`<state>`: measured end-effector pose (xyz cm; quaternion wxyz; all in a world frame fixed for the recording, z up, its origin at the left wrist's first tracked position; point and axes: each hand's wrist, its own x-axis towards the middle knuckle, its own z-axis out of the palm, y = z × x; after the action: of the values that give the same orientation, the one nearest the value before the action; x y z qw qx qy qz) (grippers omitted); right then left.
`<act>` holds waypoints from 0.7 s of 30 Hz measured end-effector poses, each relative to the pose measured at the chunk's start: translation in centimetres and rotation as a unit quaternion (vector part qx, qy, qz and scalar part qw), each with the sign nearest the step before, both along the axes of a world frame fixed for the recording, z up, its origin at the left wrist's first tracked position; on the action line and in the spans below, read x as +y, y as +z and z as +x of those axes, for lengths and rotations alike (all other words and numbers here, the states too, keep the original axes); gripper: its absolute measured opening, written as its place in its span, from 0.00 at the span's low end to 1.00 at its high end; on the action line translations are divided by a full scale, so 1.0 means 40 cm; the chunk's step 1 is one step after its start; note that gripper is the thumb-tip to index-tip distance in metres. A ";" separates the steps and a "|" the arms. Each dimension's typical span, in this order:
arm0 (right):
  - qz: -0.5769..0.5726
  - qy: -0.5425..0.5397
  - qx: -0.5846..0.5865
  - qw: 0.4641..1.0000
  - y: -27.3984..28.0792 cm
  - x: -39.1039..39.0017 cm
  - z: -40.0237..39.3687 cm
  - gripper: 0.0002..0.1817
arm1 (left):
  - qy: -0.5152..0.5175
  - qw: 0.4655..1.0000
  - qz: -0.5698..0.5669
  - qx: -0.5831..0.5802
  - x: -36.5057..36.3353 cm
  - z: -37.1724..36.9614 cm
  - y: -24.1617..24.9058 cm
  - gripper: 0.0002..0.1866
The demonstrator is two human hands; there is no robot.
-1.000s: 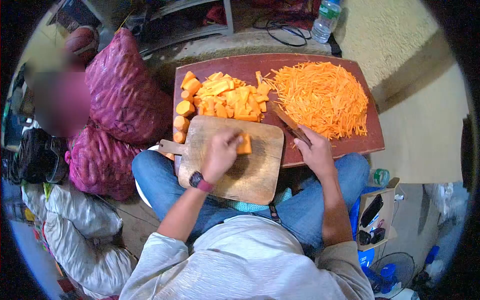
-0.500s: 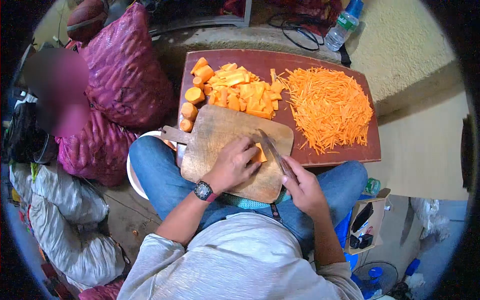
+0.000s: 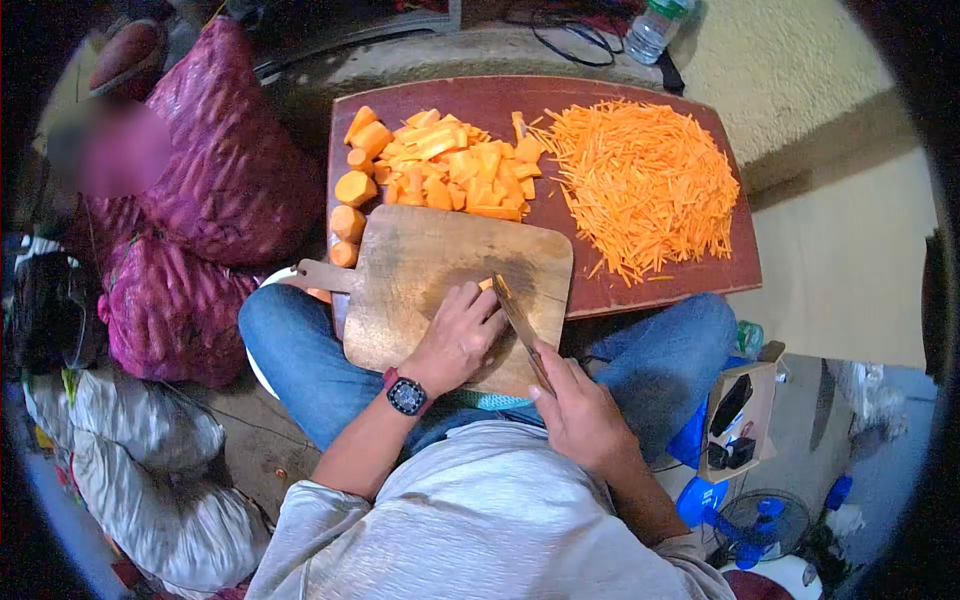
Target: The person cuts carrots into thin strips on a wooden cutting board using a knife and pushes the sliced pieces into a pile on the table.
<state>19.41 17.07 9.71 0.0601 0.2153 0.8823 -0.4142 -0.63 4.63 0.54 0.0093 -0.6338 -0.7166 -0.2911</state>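
My left hand (image 3: 458, 337) presses a small orange carrot piece (image 3: 486, 285) down on the wooden cutting board (image 3: 420, 265) that rests on my lap. My right hand (image 3: 580, 418) grips a knife (image 3: 516, 314) by its handle, and the blade lies against the carrot piece beside my left fingers. Most of the piece is hidden under my hand. Behind the board, a dark red board (image 3: 600, 90) carries a heap of carrot chunks and slabs (image 3: 440, 165) on the left and a big pile of thin carrot strips (image 3: 640, 180) on the right.
Purple mesh sacks (image 3: 220, 170) lie to my left, with white sacks (image 3: 150, 480) below them. A plastic bottle (image 3: 655, 25) stands behind the red board. A cardboard box with dark items (image 3: 740, 420) and a blue fan (image 3: 760, 525) sit at my right. A white bowl rim (image 3: 255, 365) shows under my left knee.
My right hand brought the knife from the red board's right side over to the cutting board, and the blade now sits on the carrot piece under my left hand.
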 end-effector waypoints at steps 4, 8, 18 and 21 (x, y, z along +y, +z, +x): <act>-0.034 -0.026 -0.052 0.998 0.042 -0.005 -0.002 0.29 | -0.013 0.999 -0.027 -0.019 -0.002 0.006 -0.002 0.21; -0.049 -0.034 -0.021 0.998 -0.002 0.006 -0.034 0.27 | -0.002 0.998 -0.026 -0.052 0.000 0.006 -0.001 0.24; -0.063 -0.017 -0.017 0.998 0.035 0.016 -0.065 0.24 | 0.010 0.992 -0.041 -0.115 -0.006 0.005 0.000 0.27; -0.054 -0.035 -0.073 0.995 0.028 0.007 -0.067 0.24 | 0.013 0.993 -0.023 -0.118 -0.005 0.005 -0.010 0.26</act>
<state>16.71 17.37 10.81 0.1214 0.2721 0.8439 -0.4462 -0.45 4.41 0.13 -0.0862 -0.5854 -0.7277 -0.3468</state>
